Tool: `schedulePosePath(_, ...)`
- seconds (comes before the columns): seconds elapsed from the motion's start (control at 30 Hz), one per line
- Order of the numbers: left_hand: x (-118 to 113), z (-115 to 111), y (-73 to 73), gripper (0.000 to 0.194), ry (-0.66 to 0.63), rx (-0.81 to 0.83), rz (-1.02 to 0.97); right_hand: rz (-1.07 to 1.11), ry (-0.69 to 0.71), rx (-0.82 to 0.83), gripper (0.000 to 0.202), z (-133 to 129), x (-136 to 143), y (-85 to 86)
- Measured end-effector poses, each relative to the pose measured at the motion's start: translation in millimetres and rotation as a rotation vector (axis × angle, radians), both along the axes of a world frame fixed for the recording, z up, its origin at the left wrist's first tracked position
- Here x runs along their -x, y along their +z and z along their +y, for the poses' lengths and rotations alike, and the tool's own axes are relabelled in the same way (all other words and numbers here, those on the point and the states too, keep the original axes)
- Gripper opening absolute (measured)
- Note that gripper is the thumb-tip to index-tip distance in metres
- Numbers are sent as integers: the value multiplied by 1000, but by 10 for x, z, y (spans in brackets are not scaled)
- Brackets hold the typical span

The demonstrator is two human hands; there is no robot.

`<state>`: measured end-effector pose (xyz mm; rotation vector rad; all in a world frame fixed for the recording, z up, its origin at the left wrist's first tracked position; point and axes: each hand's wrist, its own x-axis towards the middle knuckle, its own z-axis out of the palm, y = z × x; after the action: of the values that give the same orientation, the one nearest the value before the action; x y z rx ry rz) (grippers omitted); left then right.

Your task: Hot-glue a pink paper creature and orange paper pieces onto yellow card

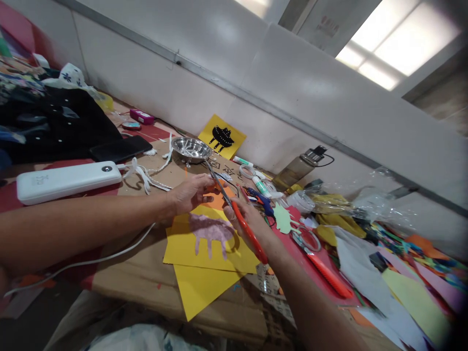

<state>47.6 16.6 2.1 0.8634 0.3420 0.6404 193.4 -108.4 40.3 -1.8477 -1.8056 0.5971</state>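
My right hand [244,214] is closed around scissors [237,212] with red-orange handles. Their long metal blades point up and away, past the fingertips of my left hand [192,192]. That hand is curled at the edge of a piece of orange paper [216,201], which it appears to pinch; the blades partly cover this spot. Below both hands lies a yellow sheet [179,248] bearing a mottled purple shape [210,234] with leg-like strips. Another yellow sheet [199,292] sits under it at an angle.
A steel bowl [190,150] and a yellow card with a black cutout [222,137] stand toward the wall. To the left are a white power bank [69,181] and a phone [120,147]. A glue gun [261,201], bottle [298,168], red-handled cutter [327,273] and paper scraps lie right.
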Motion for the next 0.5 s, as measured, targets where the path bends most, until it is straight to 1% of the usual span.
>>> schedulePosePath(0.13, -31, 15, -43, 4, -17, -4, 5, -36, 4, 0, 48, -8, -16, -4)
schedulePosePath(0.27, -34, 1, -19, 5, -4, 25, 16, -46, 28, -34, 46, -9, -14, -16)
schedulePosePath(0.5, -29, -4, -23, 9, 2, 32, 7, -5, 3, -3, 45, -25, -6, -58)
